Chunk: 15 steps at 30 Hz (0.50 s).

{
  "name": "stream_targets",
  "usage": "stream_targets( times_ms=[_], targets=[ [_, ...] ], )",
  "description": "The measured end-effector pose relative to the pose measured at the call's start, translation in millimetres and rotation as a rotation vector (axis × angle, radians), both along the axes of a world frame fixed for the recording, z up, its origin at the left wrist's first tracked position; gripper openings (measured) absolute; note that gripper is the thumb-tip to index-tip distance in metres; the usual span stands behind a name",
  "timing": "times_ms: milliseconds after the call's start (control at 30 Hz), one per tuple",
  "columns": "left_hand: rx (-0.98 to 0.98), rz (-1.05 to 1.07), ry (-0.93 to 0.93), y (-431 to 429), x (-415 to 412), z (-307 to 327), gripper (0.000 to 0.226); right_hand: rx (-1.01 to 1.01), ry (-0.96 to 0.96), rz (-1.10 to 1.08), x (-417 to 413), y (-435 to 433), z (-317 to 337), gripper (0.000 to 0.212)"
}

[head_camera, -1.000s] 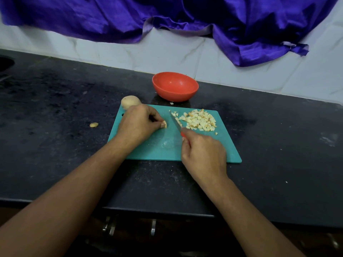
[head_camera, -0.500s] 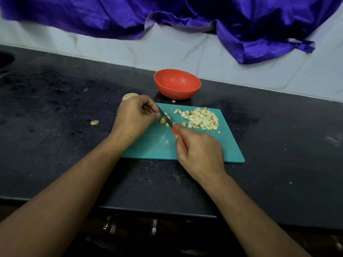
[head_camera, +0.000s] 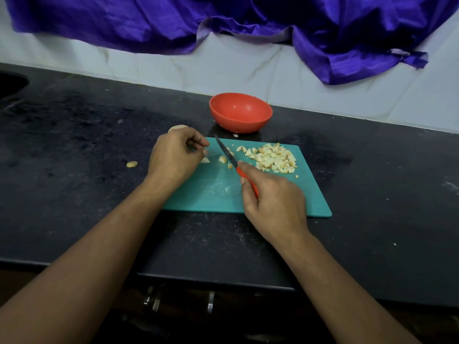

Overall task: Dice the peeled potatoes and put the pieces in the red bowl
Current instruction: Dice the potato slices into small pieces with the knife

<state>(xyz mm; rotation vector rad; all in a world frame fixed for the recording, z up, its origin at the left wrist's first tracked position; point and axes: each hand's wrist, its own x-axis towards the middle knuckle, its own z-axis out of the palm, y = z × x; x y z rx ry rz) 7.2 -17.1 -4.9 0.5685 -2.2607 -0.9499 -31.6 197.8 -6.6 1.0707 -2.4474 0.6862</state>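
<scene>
A teal cutting board (head_camera: 211, 192) lies on the black counter. My right hand (head_camera: 273, 202) grips the red handle of a small knife (head_camera: 227, 153), whose blade slants across the board's far left part. A pile of diced potato (head_camera: 273, 156) sits on the board's far right. Two loose pieces (head_camera: 222, 159) lie left of the blade. My left hand (head_camera: 176, 155) is at the board's left edge, fingers curled, with nothing visible in them. Behind it, a whole peeled potato (head_camera: 177, 127) peeks out. The red bowl (head_camera: 238, 122) stands empty beyond the board.
A stray potato bit (head_camera: 131, 164) lies on the counter (head_camera: 74, 135) left of the board, and another (head_camera: 235, 135) lies under the bowl's front. A sink edge (head_camera: 10, 83) is at far left. Purple cloth (head_camera: 248, 21) hangs over the white wall.
The knife has cut through the last chunk and swung right. My left hand has drawn back from the pieces, which now lie loose on the board.
</scene>
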Motion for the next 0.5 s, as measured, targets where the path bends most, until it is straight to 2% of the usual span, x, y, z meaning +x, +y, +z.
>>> stream_targets(
  times_ms=[133, 233, 367, 500],
  targets=[
    [-0.079, -0.025, -0.086, 6.4, -1.3, -2.3, 0.016, 0.09, -0.018, -0.003, 0.3, -4.6, -1.0, 0.038],
    [-0.194, -0.033, -0.136, 13.7, -2.1, -1.8, 0.017, 0.014, -0.067, -0.066, -3.2, -1.2, 0.6, 0.037],
    [-0.358, -0.078, -0.152, 21.7, -11.0, 1.1, 0.029, -0.101, -0.123, -0.112, -6.0, 1.7, 0.3, 0.035],
    [-0.433, -0.146, -0.187, 30.0, -19.1, 3.6, 0.034, -0.158, -0.169, -0.137, -10.8, 2.5, -3.5, 0.034]
  ],
)
